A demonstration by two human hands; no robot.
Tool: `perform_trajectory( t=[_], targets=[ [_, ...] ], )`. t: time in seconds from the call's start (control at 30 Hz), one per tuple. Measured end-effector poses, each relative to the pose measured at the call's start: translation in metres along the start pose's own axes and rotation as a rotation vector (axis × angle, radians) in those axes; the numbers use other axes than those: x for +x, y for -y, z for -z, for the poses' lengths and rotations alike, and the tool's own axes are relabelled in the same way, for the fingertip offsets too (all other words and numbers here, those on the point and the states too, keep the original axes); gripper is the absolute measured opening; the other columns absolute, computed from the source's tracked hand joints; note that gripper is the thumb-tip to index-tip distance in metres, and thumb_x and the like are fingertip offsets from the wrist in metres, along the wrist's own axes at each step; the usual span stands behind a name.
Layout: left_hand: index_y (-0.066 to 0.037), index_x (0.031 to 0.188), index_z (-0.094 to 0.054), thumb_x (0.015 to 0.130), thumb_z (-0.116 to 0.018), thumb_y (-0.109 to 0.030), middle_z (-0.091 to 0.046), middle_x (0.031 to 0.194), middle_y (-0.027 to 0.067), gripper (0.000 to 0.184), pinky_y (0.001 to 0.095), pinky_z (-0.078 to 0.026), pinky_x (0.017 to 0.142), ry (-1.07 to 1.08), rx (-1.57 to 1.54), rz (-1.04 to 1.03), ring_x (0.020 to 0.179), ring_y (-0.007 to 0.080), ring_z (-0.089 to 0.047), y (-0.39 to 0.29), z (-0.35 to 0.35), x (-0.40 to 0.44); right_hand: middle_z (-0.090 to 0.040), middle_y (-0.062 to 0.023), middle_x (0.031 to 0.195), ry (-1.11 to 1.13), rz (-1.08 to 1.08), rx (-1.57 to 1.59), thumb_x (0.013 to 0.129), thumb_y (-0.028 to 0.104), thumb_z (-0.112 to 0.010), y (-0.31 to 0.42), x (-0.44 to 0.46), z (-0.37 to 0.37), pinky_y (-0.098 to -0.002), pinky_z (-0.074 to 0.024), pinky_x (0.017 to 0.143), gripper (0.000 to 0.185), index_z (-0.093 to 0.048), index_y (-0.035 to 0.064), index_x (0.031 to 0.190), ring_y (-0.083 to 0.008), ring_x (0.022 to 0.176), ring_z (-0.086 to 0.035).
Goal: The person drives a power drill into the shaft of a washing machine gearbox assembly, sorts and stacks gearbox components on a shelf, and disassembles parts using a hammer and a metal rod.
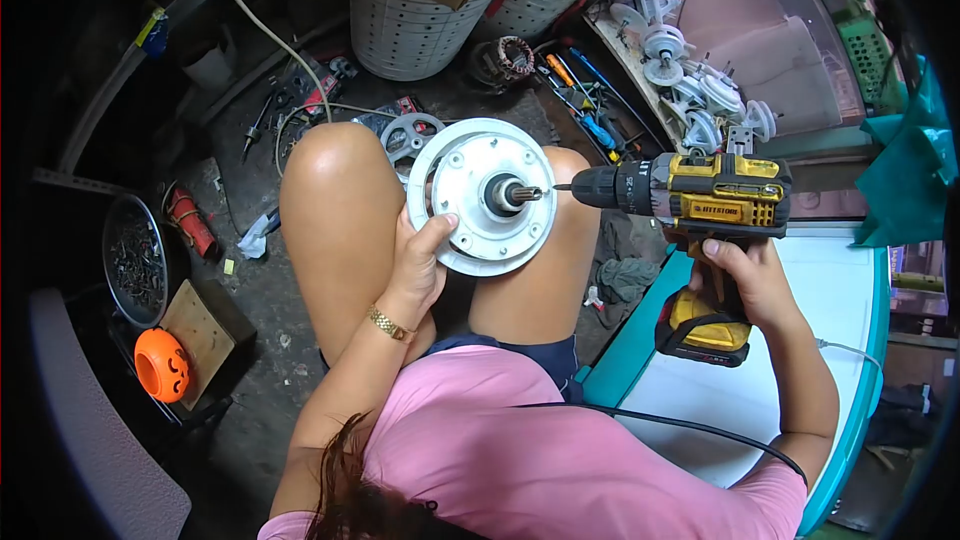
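Observation:
A round white metal part (pixel 478 162) with a splined shaft at its centre rests over my thighs. My left hand (pixel 425 250) grips its lower left rim, the thumb on its face. In my right hand (pixel 740 275) is a yellow and black cordless drill (pixel 725 190), held by its handle and pointing left. The drill's bit ends close to the shaft tip; whether they touch I cannot tell. Behind the white part, a grey pulley wheel (pixel 408 138) lies partly hidden on the floor.
Tool tray (pixel 592 105) and copper-wound motor part (pixel 505 62) lie ahead. White mechanical parts (pixel 700 85) fill a shelf at upper right. Left are a bowl of screws (pixel 137 260) and an orange pumpkin bucket (pixel 161 365). A teal-edged white surface (pixel 660 405) stands at my right.

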State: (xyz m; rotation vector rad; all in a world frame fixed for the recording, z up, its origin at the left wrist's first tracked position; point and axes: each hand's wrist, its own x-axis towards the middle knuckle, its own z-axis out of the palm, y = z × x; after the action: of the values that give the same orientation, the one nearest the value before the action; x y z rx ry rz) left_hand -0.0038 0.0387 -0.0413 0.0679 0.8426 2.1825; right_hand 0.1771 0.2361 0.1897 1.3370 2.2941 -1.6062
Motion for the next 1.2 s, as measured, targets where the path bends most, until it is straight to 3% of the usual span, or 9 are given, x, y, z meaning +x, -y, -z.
perform_trajectory(
  t=[0.27,0.47,0.57,0.77,1.2],
  targets=[
    [0.003,0.125,-0.044,0.077,-0.062,-0.012,-0.059,0.113,0.0123,0.054,0.0328,-0.049,0.091,0.018,-0.01,0.018,0.101,0.019,-0.06,-0.001,0.0,0.001,-0.064,-0.0083,0.088,0.01,-0.052,-0.157,0.082,0.016,-0.064,0.024,-0.008,-0.006,-0.0254,-0.046,0.055,0.032,-0.059,-0.0029,0.107,-0.0125,0.066,-0.06],
    [0.003,0.125,-0.045,0.077,-0.062,-0.012,-0.059,0.112,0.0119,0.053,0.0329,-0.049,0.091,0.03,-0.007,0.012,0.101,0.0189,-0.06,0.0,0.0,0.0,-0.065,-0.01,0.096,0.03,-0.047,-0.171,0.082,0.015,-0.064,0.03,-0.009,-0.008,-0.0292,-0.0489,0.073,0.036,-0.058,-0.0037,0.112,-0.0147,0.082,-0.06],
    [0.003,0.125,-0.045,0.077,-0.062,-0.012,-0.059,0.112,0.0117,0.053,0.0332,-0.048,0.092,0.026,-0.012,0.009,0.101,0.0189,-0.06,0.0,0.0,0.001,-0.065,-0.0099,0.096,0.014,-0.047,-0.215,0.082,0.015,-0.064,0.03,-0.006,-0.008,-0.0292,-0.0486,0.075,0.036,-0.058,-0.0039,0.112,-0.0147,0.081,-0.06],
    [0.003,0.126,-0.045,0.078,-0.061,-0.011,-0.059,0.113,0.0117,0.053,0.0333,-0.048,0.092,0.013,-0.02,0.007,0.102,0.0187,-0.06,0.0,-0.001,-0.001,-0.064,-0.0069,0.091,0.025,-0.012,-0.193,0.083,0.015,-0.064,0.033,-0.006,-0.015,-0.0274,-0.047,0.067,0.032,-0.059,-0.0034,0.109,-0.0127,0.073,-0.058],
    [0.003,0.127,-0.043,0.078,-0.061,-0.011,-0.059,0.114,0.0122,0.054,0.0338,-0.049,0.092,0.008,-0.038,0.025,0.103,0.0195,-0.06,0.001,0.001,0.0,-0.064,-0.0065,0.092,0.016,0.015,-0.203,0.083,0.012,-0.064,0.031,-0.002,-0.016,-0.0281,-0.0483,0.068,0.03,-0.059,-0.0028,0.109,-0.0126,0.076,-0.059]
  ],
)
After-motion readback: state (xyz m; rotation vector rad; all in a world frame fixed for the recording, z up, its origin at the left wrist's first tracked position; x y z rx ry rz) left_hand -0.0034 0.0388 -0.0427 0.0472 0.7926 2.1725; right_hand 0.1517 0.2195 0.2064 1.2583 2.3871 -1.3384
